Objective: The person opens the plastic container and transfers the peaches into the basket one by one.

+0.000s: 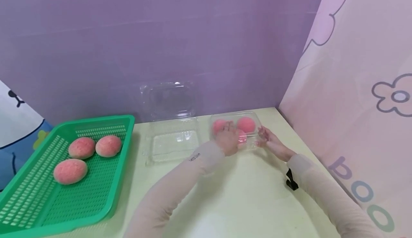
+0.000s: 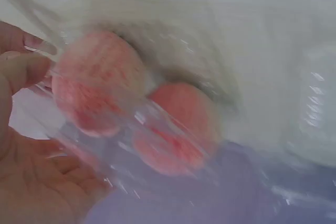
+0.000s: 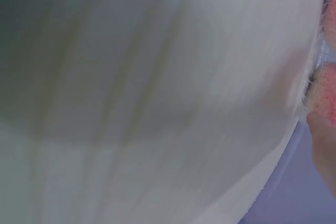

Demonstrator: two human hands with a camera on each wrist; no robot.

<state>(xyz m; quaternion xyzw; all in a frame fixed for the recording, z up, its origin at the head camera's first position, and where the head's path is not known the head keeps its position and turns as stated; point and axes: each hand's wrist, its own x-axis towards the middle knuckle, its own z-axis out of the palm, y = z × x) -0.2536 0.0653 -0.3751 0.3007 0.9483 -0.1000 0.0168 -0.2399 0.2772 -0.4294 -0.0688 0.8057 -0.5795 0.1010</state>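
Observation:
A clear plastic clamshell box [image 1: 252, 142] stands at the back right of the table with three pink, peach-like fruits [image 1: 246, 124] inside. My left hand [image 1: 227, 139] reaches over its front, with the fingers on its clear plastic. From the right side, my right hand [image 1: 273, 143] grips the box between thumb and fingers. The left wrist view shows a thumb and fingers [image 2: 73, 182] around the plastic, with a clear band crossing two of the peaches [image 2: 100, 82]. A fingertip [image 3: 317, 124] touches the corner of the box in the right wrist view.
Left of the held box, a second clear clamshell [image 1: 175, 145] stands open, its lid [image 1: 172, 100] upright near the purple wall [image 1: 154, 45]. A green plastic basket [image 1: 111, 195] on the left holds three more peaches [image 1: 70, 172]. A pink patterned wall [image 1: 347, 98] borders the table's right side.

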